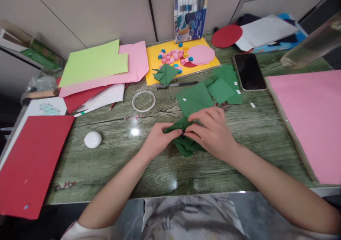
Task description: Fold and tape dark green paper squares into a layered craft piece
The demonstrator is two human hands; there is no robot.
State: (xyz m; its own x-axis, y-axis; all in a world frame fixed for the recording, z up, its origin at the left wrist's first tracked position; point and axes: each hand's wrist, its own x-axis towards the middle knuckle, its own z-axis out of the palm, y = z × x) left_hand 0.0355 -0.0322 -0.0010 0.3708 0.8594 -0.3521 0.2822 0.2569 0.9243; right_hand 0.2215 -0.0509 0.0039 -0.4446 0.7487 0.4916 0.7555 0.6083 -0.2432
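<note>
Green folded paper [184, 140] lies on the worktop [119, 154] a little in from the near edge and about midway along it, directly between both hands in the head view. It is a bunched, many-creased piece; its visible length runs roughly from the far left, where a pointed flap sticks out, to the near right, where the pleated end fans toward the near edge.

The left hand [159, 138] comes in from the left and pinches that pointed flap, fingers closed together on the paper's left end. The right hand [211, 129] lies over the paper's right and far part, fingers curled and pressed down on it, the fingertips meeting the left hand's at the middle. Both hands touch the piece; the right covers more of it, so much of the fold there is hidden.

Just beyond the hands, touching or nearly touching the folded piece, lie flat green squares [210, 90]. Farther back a finished green fold [165, 73] rests on a yellow sheet [154, 60]. A tape ring [144, 100] sits left of the squares, a phone [249, 71] to their right.
</note>
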